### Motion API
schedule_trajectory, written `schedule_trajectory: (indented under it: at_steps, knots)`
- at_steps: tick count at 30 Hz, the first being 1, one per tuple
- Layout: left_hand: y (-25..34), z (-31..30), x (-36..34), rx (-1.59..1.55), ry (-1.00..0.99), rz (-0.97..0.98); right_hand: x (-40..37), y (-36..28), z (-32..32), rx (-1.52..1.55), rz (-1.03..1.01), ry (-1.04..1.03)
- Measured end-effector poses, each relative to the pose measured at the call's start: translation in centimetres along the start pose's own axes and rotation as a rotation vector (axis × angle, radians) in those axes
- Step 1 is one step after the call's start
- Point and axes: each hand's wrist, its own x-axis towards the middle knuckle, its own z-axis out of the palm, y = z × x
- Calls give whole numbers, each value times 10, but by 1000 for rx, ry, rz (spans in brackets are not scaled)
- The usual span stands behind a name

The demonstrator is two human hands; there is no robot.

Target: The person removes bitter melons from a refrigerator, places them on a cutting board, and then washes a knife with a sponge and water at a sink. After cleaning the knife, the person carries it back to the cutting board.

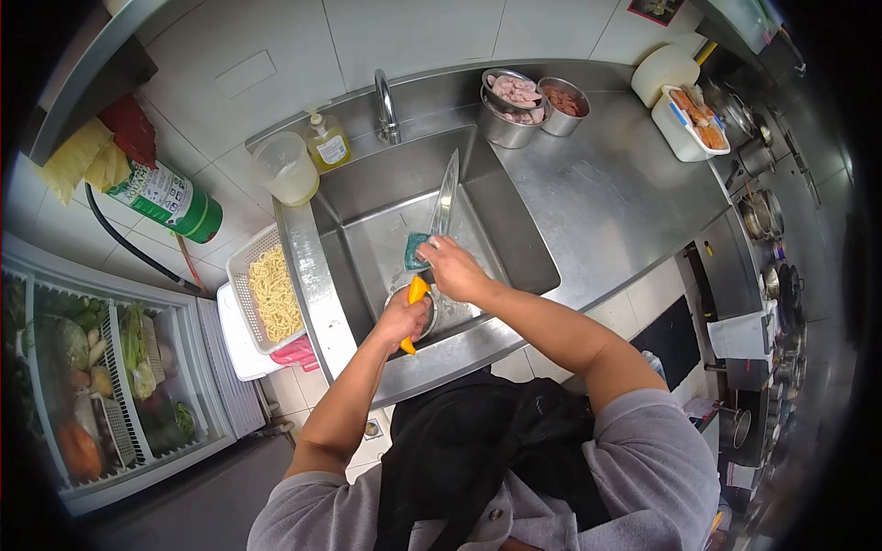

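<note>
Over the steel sink (pixel 542 266), my left hand (pixel 402 321) is wrapped around the yellow handle of a large knife (pixel 447 197). Its long, shiny blade points away from me toward the sink's back wall. My right hand (pixel 455 268) pinches a green scouring sponge (pixel 416 252) against the blade near the handle. Part of the blade's base is hidden behind the right fingers. Below the hands, the sink floor looks wet, with a round metal rim partly covered by my left hand.
A faucet (pixel 387 110), soap bottle (pixel 328 142) and plastic jug (pixel 287 170) stand along the sink's back left. Metal pots of raw meat (pixel 510 129) sit behind right, a white container (pixel 684 133) farther right. A noodle basket (pixel 274 294) is at left, beside a glass-fronted fridge (pixel 119 367).
</note>
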Motion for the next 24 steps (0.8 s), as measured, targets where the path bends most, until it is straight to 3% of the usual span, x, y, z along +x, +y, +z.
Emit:
schedule_trajectory:
  at_steps: [11,15,19,22,24]
  knots:
    - [-17,-13,-28,68,-68,-13,57,70,-34,-101,174,107]
    - [-22,-28,-34,102,-75,-16,80,115,-53,-287,255,202]
    - [-29,-51,-33,191,-73,-30,118,140,-98,-367,595,401]
    - [-34,-59,-28,167,-1,-82,143,128,-101,-322,443,458]
    - [-42,-66,-18,76,63,-124,166,123,-79,-307,434,386]
